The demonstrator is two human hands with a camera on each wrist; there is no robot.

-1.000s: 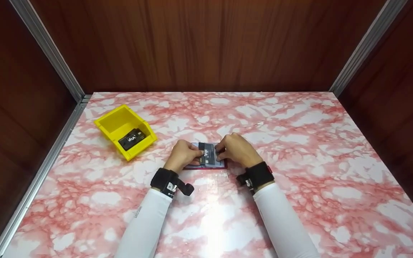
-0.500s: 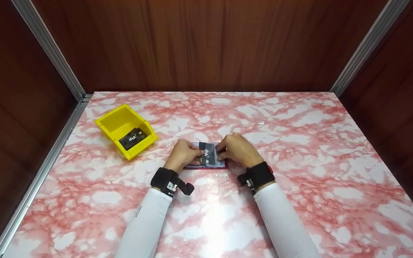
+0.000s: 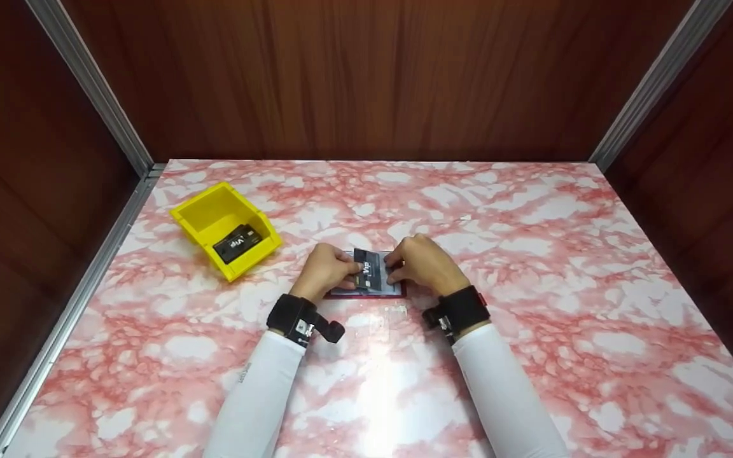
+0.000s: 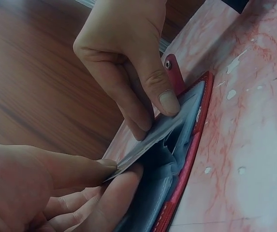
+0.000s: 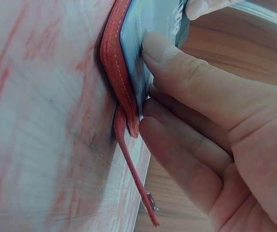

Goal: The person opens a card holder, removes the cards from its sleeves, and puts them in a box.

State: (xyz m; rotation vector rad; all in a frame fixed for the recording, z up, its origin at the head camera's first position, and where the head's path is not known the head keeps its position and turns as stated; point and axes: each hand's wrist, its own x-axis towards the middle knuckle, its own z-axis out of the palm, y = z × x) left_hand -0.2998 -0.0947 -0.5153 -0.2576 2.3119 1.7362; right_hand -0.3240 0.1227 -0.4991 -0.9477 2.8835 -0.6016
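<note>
A small red wallet (image 3: 373, 296) with clear plastic card sleeves lies spread on the table between both hands. My left hand (image 3: 328, 270) pinches a black card (image 3: 371, 272) marked "Vip" between thumb and fingers. The card's right part sits under a clear sleeve, and its left part is raised. With thumb and fingers, my right hand (image 3: 427, 264) pinches the right edge of that sleeve (image 5: 140, 48). In the left wrist view, pockets gape below the card, and a strap (image 4: 173, 72) with a metal snap sticks out beyond the red stitched edge.
A yellow bin (image 3: 236, 273) stands to the left of the hands, holding black Vip cards (image 3: 237, 243). The table (image 3: 532, 305) has a red and white marbled top. Dark wood panels (image 3: 366, 76) enclose its back and sides.
The card's left part has tilted up a little more in my left hand. My right hand keeps its hold on the sleeve edge, and the bin stays where it was.
</note>
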